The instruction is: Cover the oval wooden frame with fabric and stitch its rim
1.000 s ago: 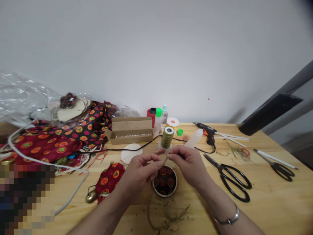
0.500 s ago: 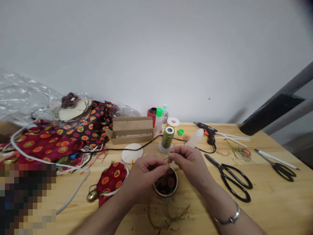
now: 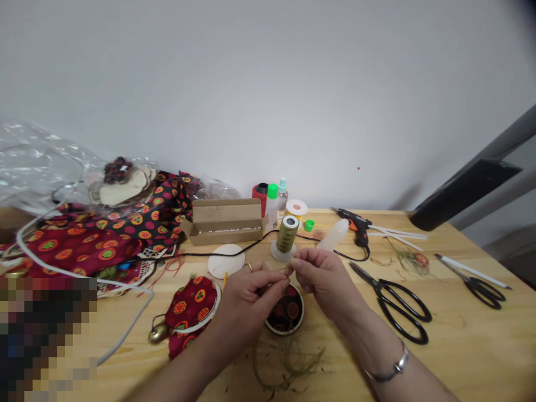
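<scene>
My left hand (image 3: 247,293) and my right hand (image 3: 320,276) meet over a small round fabric-covered piece (image 3: 287,315) with a dark red dotted print, lying on the wooden table (image 3: 460,346). Both hands are closed in a pinch, fingertips almost touching, on a thin olive thread that I can barely make out. An olive thread spool (image 3: 287,235) stands upright just behind my fingers. Loose olive thread (image 3: 288,363) lies in a tangle in front of the round piece. A second fabric-covered disc (image 3: 192,307) with a small brass bell (image 3: 157,334) lies to the left.
Big black scissors (image 3: 397,307) lie right of my hands; smaller scissors (image 3: 481,285) and a glue gun (image 3: 355,226) sit further right. A cardboard box (image 3: 226,222), bottles (image 3: 272,201), a white disc (image 3: 226,261), printed fabric (image 3: 84,240) and plastic wrap fill the left.
My left hand has dropped lower and turned over the round piece, its ring now showing. My right hand stays pinched at nearly the same place.
</scene>
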A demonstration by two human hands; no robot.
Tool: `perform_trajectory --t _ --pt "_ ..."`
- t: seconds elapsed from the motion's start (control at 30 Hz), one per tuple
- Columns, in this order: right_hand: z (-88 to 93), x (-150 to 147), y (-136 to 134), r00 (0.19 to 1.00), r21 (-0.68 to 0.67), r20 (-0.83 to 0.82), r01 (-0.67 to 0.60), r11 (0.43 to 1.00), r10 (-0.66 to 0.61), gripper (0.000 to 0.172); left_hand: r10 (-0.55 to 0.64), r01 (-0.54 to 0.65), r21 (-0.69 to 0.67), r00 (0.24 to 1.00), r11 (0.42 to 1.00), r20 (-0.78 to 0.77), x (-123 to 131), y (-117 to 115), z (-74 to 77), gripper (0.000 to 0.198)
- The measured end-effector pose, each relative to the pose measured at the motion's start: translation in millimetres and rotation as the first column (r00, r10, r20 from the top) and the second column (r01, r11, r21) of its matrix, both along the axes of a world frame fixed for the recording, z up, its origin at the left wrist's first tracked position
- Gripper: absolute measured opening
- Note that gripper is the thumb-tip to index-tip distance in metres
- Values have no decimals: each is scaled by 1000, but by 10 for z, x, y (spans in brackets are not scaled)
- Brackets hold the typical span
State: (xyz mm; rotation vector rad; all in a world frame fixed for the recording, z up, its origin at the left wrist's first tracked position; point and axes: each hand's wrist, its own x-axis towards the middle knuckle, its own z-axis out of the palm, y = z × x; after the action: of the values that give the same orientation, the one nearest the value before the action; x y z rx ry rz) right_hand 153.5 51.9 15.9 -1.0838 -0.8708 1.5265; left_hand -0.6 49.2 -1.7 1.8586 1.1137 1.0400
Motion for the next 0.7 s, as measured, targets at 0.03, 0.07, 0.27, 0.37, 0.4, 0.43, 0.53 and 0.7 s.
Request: perform_trajectory --t 0.03,0.07,0.27,0.37,0.4,0.43,0.53,0.7 --pt "-2 -2 -3 1000 2 -18 -7 1000 7 19 0 0 7 1000 1000 -16 1 -1 1 15" --pt "-5 -3 -6 999 7 -36 -16 1000 16 18 -3 3 10 999 1000 -34 3 -1 3 15" --pt "18 10 -25 985 4 -155 -79 997 78 21 -45 45 4 995 999 -85 23 -8 11 17" --pt "59 46 -34 977 6 -185 -102 995 102 23 18 -15 36 997 999 -78 2 2 53 16" --pt "74 65 -34 975 17 -191 -112 994 113 23 58 -56 41 996 998 -66 -14 12 74 16" --pt "88 86 -33 972 31 -197 -121 992 125 23 96 -94 27 994 995 -51 -34 24 95 15" --pt "126 156 -30 957 93 -226 -164 982 182 20 205 -204 -24 979 979 13 -102 81 145 18" --pt "227 271 -138 922 218 -227 -265 939 313 18 367 -367 -24 930 930 -10 -183 165 188 24"
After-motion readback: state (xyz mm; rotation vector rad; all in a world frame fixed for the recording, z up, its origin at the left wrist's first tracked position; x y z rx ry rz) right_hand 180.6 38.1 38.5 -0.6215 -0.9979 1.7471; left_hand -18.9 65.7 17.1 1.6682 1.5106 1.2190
